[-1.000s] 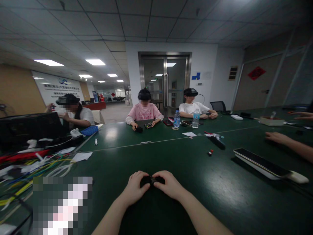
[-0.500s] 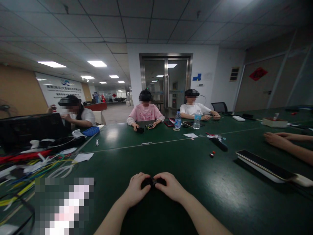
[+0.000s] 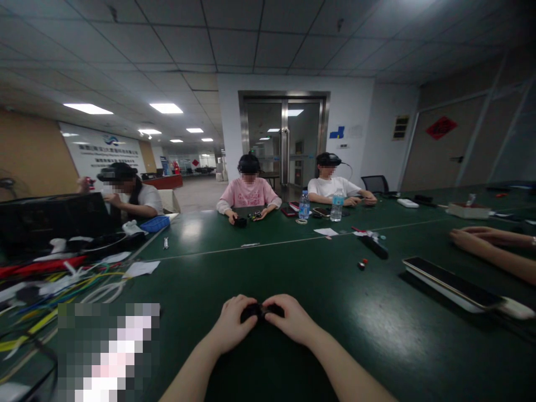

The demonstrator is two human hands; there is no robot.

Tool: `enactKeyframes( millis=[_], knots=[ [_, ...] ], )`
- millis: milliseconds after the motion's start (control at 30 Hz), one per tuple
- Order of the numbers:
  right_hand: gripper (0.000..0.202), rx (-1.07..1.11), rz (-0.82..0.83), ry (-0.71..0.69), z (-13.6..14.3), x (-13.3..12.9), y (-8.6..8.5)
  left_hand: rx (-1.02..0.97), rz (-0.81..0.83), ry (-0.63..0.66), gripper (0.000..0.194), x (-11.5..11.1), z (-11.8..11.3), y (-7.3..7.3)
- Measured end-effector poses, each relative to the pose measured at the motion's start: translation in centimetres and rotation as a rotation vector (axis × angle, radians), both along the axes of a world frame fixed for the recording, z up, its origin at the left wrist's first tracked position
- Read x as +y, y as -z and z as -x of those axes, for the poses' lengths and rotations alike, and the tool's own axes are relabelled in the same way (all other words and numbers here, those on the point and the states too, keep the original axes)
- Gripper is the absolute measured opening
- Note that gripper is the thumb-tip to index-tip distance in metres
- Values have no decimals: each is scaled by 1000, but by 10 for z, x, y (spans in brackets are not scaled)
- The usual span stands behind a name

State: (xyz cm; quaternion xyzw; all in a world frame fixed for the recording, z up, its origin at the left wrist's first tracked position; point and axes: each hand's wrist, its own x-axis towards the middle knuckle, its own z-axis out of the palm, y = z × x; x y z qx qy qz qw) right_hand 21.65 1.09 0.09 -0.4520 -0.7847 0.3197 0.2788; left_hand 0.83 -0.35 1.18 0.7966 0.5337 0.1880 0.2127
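Observation:
Both of my hands meet low in the middle of the view, over the green table (image 3: 201, 301). My left hand (image 3: 235, 319) curls its fingers and thumb around one end of a small black object (image 3: 260, 311). The other end sits in the closed fingers of my right hand (image 3: 288, 318). Fingers cover most of the object, so its exact kind cannot be made out. Its short middle part shows between the two thumbs.
Tangled cables (image 3: 79, 290) and a dark case (image 3: 50, 226) lie at left. A phone on a white box (image 3: 452, 285) lies at right, near another person's hands (image 3: 473, 240). Two water bottles (image 3: 336, 206) stand farther back. Three people in headsets sit across and at left.
My hands hold nearly the same pose around the black object. The view has shifted very slightly, and the other person's hands at right have moved a little.

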Motion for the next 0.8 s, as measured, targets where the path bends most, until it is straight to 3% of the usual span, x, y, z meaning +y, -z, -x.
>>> enactKeyframes(
  millis=[267, 800],
  knots=[
    [28, -4, 12, 4, -1, 0, 1, 27, 35, -23, 39, -4, -4, -11],
    [29, 10, 33, 18, -1, -2, -1, 3, 10, -11, 38, -3, -2, -5]
  ],
)
